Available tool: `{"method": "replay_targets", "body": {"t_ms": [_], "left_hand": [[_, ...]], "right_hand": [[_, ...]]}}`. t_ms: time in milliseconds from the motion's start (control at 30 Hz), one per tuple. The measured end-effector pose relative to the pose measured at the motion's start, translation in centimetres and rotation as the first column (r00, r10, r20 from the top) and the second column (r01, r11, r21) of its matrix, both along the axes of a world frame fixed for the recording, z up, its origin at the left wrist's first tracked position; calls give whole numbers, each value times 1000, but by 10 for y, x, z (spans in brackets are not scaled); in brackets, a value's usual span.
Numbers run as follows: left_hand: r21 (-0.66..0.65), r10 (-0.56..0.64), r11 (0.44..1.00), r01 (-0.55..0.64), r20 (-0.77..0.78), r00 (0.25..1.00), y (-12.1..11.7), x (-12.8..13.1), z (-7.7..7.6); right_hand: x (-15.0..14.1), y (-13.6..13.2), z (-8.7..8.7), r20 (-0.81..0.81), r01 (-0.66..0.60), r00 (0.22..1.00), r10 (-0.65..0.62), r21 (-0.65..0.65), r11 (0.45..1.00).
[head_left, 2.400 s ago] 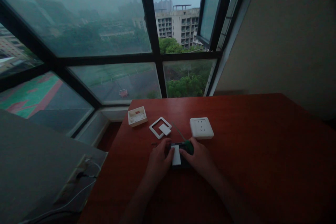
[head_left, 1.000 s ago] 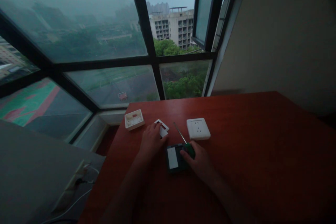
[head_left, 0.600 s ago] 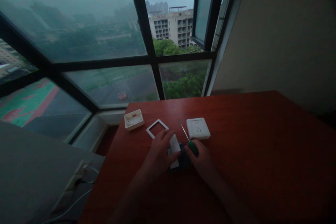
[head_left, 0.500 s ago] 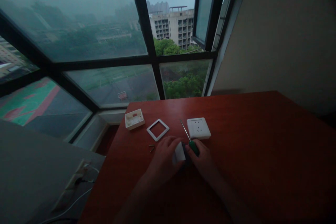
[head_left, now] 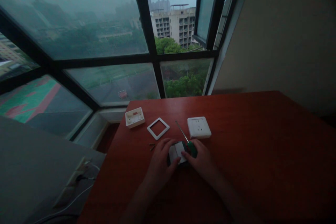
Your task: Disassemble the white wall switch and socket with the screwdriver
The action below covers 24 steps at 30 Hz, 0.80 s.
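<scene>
Holds the white-topped dark block [head_left: 176, 150] between both hands; cannot tell whether on the table [head_left: 249, 140] or just above. Pinches that block between thumb and fingers of the left hand [head_left: 160, 159] from 8 o'clock. Wraps fingers of the right hand [head_left: 201, 159] round the screwdriver [head_left: 192, 149], aiming to 11 o'clock. Has, around the block, screws [head_left: 152, 144] at 9, box [head_left: 136, 122] at 10, frame [head_left: 163, 133] at 11, socket [head_left: 198, 128] at 1 o'clock.

no readable lettering, numbers or signs anywhere
</scene>
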<state>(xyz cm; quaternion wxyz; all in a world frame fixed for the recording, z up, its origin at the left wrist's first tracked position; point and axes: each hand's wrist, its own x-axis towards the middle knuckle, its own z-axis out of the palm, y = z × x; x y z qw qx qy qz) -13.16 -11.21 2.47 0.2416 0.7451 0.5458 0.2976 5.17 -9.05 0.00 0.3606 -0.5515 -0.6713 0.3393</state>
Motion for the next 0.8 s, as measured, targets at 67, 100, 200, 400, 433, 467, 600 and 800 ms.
{"method": "replay_targets", "body": {"t_ms": [67,100,200,400,433,467,600,800], "left_hand": [[-12,10,1000,-10,4,1000,-1,-1,-5],[-15,7,1000,-7,5,1000,-1,-1,-7],[-8,-4,1000,4,3,1000,-1,-1,-8],[-8,-12,1000,12,1,1000,-2,0,-3],[-7,-12,1000,12,6,1000,-2,0,-2],[-6,-12,1000,12,10,1000,-2,1,-2],[-18,-1,1000,1,19,1000,-3,3,-3],[-55,33,998,-29,72,997,-2,10,-13]], "right_hand": [[0,1,-1,3,1,1000,-1,-2,1000],[1,1,-1,2,-1,1000,1,-1,1000],[1,1,-1,-12,-14,1000,14,13,1000],[3,-1,-3,-38,-37,999,39,39,999],[3,-2,-3,-37,-41,998,42,38,998],[3,-2,-4,-35,-44,998,45,36,998],[4,-1,-4,-18,-49,999,50,12,999],[4,2,-1,35,-69,997,71,-59,996]]}}
